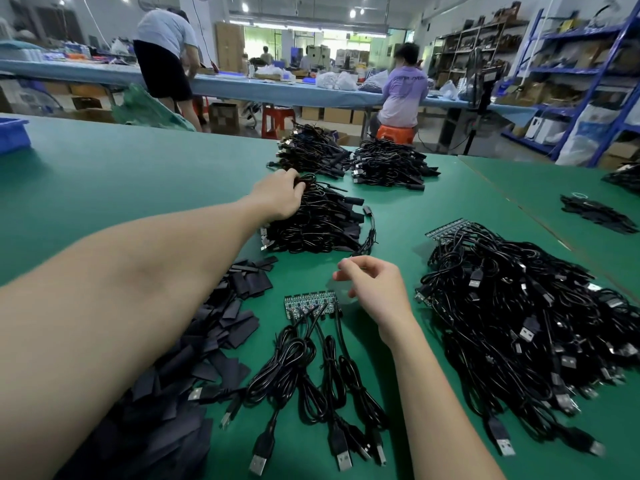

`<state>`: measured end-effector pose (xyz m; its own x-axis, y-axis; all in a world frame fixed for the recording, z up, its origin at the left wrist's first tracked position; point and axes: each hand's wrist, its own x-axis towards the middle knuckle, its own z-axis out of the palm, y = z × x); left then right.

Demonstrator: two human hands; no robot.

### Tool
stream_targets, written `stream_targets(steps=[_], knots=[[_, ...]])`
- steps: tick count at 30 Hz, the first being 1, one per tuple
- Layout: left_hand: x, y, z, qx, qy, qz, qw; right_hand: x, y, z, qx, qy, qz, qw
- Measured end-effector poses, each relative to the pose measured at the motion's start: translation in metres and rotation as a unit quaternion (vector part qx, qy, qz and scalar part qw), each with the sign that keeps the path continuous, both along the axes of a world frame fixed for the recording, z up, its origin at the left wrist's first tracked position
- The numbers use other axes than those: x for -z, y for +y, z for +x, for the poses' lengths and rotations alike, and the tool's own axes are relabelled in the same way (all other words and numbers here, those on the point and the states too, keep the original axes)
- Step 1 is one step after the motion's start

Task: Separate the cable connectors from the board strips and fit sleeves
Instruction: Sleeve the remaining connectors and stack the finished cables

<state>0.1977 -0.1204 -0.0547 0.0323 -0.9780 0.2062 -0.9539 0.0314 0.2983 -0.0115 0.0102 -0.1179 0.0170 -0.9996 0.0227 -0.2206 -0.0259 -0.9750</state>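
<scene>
Adding a sleeved cable to the done pile

The left hand (277, 197) is reaching far, fingers curled onto the sleeved pile (318, 223); the right hand (374, 289) is hovering loosely curled, holding nothing certain. One board strip (310, 304) is lying near, a large unseparated heap (519, 313) waiting right, loose sleeves (221, 320) left.

Four sleeved cable heaps (317, 220), one board strip (310, 304), two hands (one outstretched).
</scene>
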Motion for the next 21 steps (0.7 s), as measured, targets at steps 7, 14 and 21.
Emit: stream_targets(steps=[7,14,21], knots=[[-0.002,-0.006,0.007,0.038,-0.069,-0.080,0.994,0.003,-0.002,0.003,-0.013,0.020,0.001,1.000],[-0.013,0.024,-0.015,0.052,0.020,-0.167,0.984,0.001,-0.001,0.000,-0.025,0.036,-0.006,0.999],[0.020,0.113,-0.042,0.068,0.180,-0.148,0.970,-0.005,-0.005,-0.010,-0.025,0.135,-0.033,0.990]])
